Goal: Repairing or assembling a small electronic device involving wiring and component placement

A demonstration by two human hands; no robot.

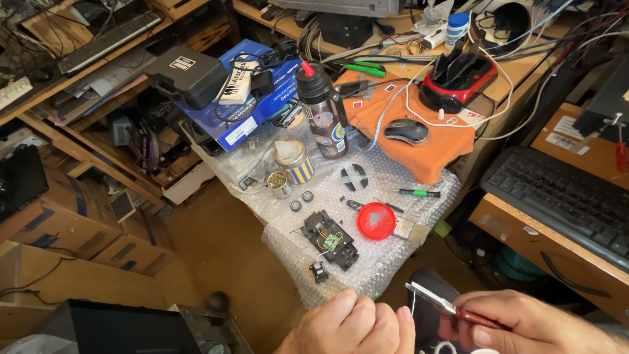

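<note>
My left hand is at the bottom edge, fingers curled into a loose fist; whether it holds anything small I cannot tell. My right hand grips a red-handled tool with a flat metal tip that points left toward the left hand. Just beyond both hands lies a bubble-wrap sheet carrying a small black device with an exposed green circuit board, a red round lid, a small brush and a green-handled screwdriver.
On the wrap also stand a dark squeeze bottle with a red tip, a yellow-striped tin and two small black rings. A mouse lies on an orange cloth; a black keyboard is at right. Cardboard boxes sit left.
</note>
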